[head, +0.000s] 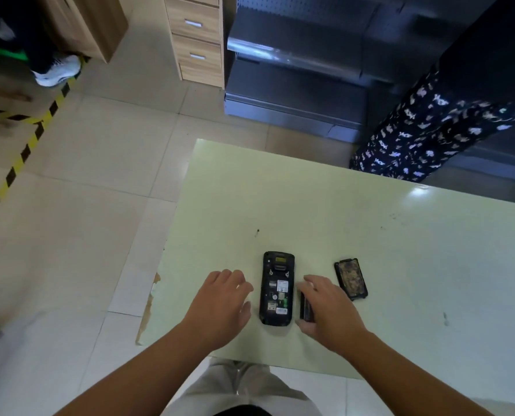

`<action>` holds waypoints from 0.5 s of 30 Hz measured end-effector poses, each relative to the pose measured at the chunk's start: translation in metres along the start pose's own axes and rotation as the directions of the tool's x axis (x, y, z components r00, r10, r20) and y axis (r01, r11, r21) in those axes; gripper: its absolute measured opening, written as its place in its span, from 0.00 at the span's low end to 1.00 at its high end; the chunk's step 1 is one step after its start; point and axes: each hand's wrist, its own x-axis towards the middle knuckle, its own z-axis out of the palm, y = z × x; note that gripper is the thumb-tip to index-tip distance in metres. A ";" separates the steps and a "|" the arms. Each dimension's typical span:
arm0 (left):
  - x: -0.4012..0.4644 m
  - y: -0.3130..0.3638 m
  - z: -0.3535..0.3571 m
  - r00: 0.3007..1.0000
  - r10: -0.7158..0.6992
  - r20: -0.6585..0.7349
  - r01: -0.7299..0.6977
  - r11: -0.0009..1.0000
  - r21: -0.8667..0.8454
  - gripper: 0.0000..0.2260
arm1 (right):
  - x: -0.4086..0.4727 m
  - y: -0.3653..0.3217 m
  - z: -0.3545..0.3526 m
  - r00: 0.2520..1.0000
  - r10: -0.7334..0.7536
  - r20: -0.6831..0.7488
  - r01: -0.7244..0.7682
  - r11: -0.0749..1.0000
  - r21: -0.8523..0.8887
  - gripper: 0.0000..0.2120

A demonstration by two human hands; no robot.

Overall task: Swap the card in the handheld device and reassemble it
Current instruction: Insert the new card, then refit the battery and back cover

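Note:
A black handheld device [276, 288] lies face down on the pale green table [355, 235], its back open so that labels and card slots show. My left hand [220, 307] hovers just left of it, fingers relaxed, holding nothing. My right hand [328, 307] lies just right of the device, fingers and thumb curled round a black battery [306, 307] that rests on the table. The removed back cover [351, 278] lies inner side up, further right. No loose card can be made out.
The table's left edge [154, 283] is chipped and its near edge lies close to my body. Another person in patterned trousers [424, 139] stands at the far right corner. Wooden drawers [196, 37] and grey metal shelving [295, 70] stand beyond.

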 end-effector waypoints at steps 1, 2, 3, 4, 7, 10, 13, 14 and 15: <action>-0.002 0.000 -0.001 1.000 -0.005 -0.009 0.005 1.000 -0.001 0.11 | 0.003 -0.008 -0.004 0.995 0.078 -0.066 -0.069 0.990 0.126 0.34; -0.003 0.000 -0.001 1.000 -0.016 -0.015 0.016 1.000 -0.006 0.12 | 0.009 -0.018 -0.008 0.980 0.163 -0.112 -0.132 0.962 0.241 0.35; -0.005 -0.001 -0.002 0.999 -0.030 -0.019 0.030 0.999 -0.014 0.12 | 0.017 -0.028 -0.012 0.965 0.236 -0.117 -0.189 0.930 0.317 0.38; -0.006 -0.002 -0.002 0.999 -0.042 -0.020 0.042 0.999 -0.024 0.13 | 0.027 -0.038 -0.015 0.955 0.283 -0.086 -0.239 0.911 0.335 0.40; -0.013 -0.006 -0.002 0.998 -0.063 -0.033 0.062 0.998 -0.026 0.13 | 0.052 -0.063 -0.015 0.940 0.341 0.022 -0.339 0.920 0.197 0.45; -0.020 -0.006 -0.003 0.996 -0.075 -0.048 0.075 0.997 -0.014 0.12 | 0.064 -0.079 -0.010 0.911 0.410 0.040 -0.412 0.904 0.110 0.41; -0.028 -0.009 -0.004 0.994 -0.097 -0.050 0.096 0.995 -0.023 0.12 | 0.068 -0.088 -0.003 0.885 0.464 0.033 -0.465 0.881 0.090 0.38; -0.030 -0.011 -0.004 0.993 -0.104 -0.051 0.103 0.994 -0.025 0.12 | 0.069 -0.089 -0.002 0.883 0.470 0.025 -0.470 0.878 0.089 0.38; -0.032 -0.012 -0.004 0.992 -0.112 -0.052 0.111 0.993 -0.028 0.12 | 0.070 -0.090 -0.002 0.882 0.471 0.020 -0.471 0.877 0.092 0.37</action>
